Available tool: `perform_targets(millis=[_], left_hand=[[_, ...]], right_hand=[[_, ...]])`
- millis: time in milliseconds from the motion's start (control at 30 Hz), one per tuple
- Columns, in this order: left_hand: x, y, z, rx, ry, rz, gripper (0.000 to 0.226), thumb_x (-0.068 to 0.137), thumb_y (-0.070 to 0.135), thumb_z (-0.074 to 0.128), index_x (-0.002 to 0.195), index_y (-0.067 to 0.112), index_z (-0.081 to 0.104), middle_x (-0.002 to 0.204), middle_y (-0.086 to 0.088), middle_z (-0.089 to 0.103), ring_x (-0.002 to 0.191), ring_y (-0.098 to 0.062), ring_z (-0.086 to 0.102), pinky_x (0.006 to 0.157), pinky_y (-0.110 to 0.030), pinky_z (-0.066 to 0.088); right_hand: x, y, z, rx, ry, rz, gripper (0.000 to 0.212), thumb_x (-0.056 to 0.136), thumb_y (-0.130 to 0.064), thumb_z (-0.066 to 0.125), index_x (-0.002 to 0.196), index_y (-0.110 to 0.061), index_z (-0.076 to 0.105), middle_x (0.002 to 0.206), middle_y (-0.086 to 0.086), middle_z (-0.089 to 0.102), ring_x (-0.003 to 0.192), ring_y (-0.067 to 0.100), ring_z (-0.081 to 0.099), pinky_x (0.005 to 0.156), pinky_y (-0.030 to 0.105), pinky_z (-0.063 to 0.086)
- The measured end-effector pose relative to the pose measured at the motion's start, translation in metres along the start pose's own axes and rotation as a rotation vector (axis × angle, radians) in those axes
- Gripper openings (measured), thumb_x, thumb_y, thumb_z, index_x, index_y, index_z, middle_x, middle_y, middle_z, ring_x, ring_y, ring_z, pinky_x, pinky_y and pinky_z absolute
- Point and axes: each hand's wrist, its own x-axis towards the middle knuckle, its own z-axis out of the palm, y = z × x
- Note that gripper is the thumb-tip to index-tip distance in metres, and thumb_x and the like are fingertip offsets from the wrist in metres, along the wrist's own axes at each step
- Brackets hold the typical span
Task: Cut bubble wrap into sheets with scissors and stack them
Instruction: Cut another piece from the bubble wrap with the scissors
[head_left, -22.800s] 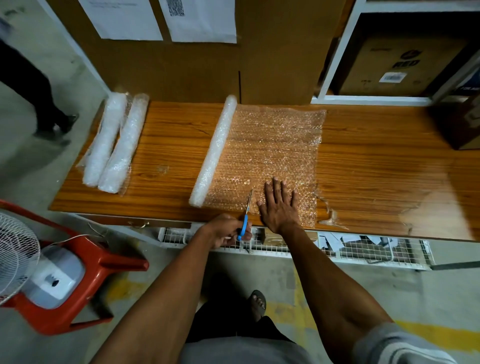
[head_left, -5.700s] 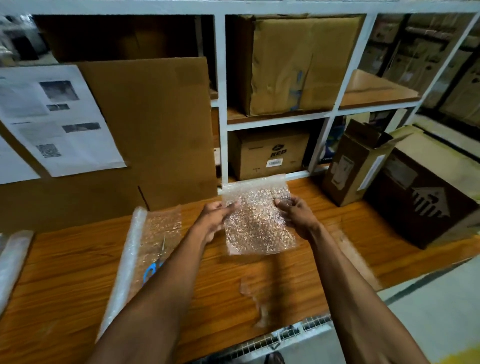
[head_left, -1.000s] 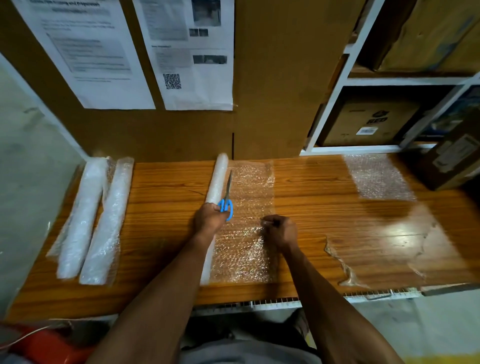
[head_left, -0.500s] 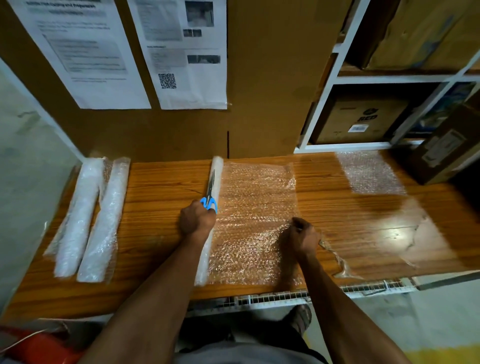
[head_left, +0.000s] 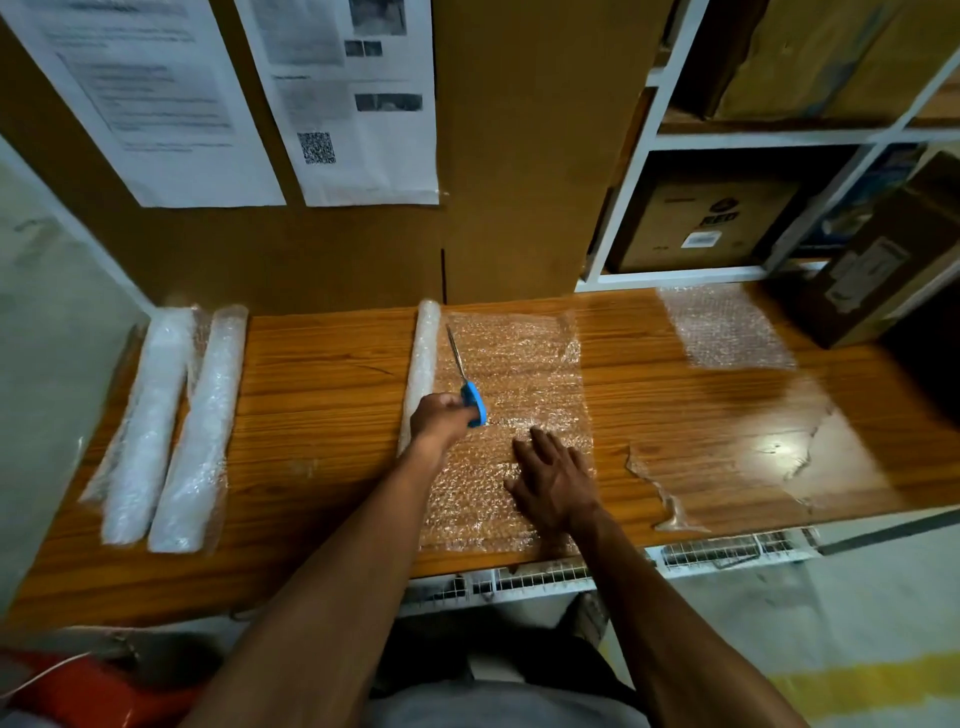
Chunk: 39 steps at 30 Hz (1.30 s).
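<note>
A bubble wrap roll (head_left: 423, 364) lies across the wooden table (head_left: 322, 364), with a length of wrap (head_left: 519, 374) unrolled to its right. My left hand (head_left: 439, 418) grips blue-handled scissors (head_left: 465, 382) over the wrap beside the roll, blades pointing away from me. My right hand (head_left: 553, 480) rests flat, fingers spread, on the near part of the unrolled wrap. A cut sheet (head_left: 727, 327) lies at the table's far right.
Two more bubble wrap rolls (head_left: 171, 421) lie at the table's left end. A torn clear plastic scrap (head_left: 670, 499) sits near the front right edge. A dark cardboard box (head_left: 883, 260) stands at the far right, shelves with boxes behind. Cardboard with taped papers backs the table.
My right hand has let go of the wrap's edge and now lies flat on it. My left hand has shifted the scissors from the roll onto the wrap.
</note>
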Motion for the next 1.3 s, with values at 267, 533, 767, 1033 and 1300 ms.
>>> perform_targets(millis=[267, 533, 767, 1033, 1300], left_hand=[[-0.002, -0.026, -0.027, 0.095, 0.224, -0.048, 0.012, 0.085, 0.021, 0.076, 0.086, 0.009, 0.075, 0.086, -0.006, 0.078, 0.082, -0.028, 0.074, 0.064, -0.034, 0.052], [-0.026, -0.02, -0.025, 0.051, 0.384, 0.016, 0.013, 0.086, 0.022, 0.08, 0.096, 0.015, 0.075, 0.093, -0.003, 0.077, 0.085, -0.025, 0.074, 0.073, -0.032, 0.057], [-0.054, -0.037, 0.008, 0.013, 0.273, 0.006, 0.022, 0.085, 0.026, 0.084, 0.103, 0.014, 0.08, 0.092, -0.003, 0.077, 0.082, -0.02, 0.071, 0.074, -0.029, 0.054], [-0.092, -0.065, 0.018, -0.093, 0.16, -0.068, 0.017, 0.084, 0.002, 0.079, 0.099, 0.009, 0.075, 0.088, -0.011, 0.076, 0.059, -0.016, 0.067, 0.053, -0.026, 0.051], [-0.14, -0.071, -0.01, -0.28, -0.108, -0.111, 0.045, 0.081, 0.035, 0.086, 0.112, 0.006, 0.073, 0.098, -0.013, 0.079, 0.057, -0.004, 0.062, 0.052, -0.019, 0.038]], right_hand=[[-0.008, 0.008, -0.004, 0.016, -0.119, 0.069, 0.085, 0.101, -0.075, 0.027, 0.165, -0.036, -0.014, 0.172, 0.006, -0.024, 0.159, 0.035, -0.015, 0.127, 0.06, -0.001], [-0.02, 0.015, -0.01, 0.045, -0.058, -0.001, 0.086, 0.101, -0.076, 0.025, 0.167, -0.031, -0.006, 0.173, 0.007, -0.016, 0.161, 0.031, -0.008, 0.127, 0.054, -0.002], [-0.047, 0.021, 0.006, 0.069, 0.08, -0.278, 0.083, 0.1, -0.075, 0.03, 0.163, -0.022, 0.03, 0.172, 0.009, 0.024, 0.157, 0.029, 0.025, 0.129, 0.049, 0.017], [-0.069, 0.012, 0.02, 0.047, 0.007, -0.437, 0.086, 0.087, -0.068, 0.065, 0.156, -0.022, 0.041, 0.165, 0.015, 0.036, 0.149, 0.037, 0.038, 0.119, 0.055, 0.039], [-0.084, 0.001, 0.009, 0.086, 0.113, -0.48, 0.034, 0.102, -0.029, 0.064, 0.134, -0.019, 0.064, 0.151, 0.011, 0.054, 0.124, 0.033, 0.061, 0.091, 0.04, 0.057]])
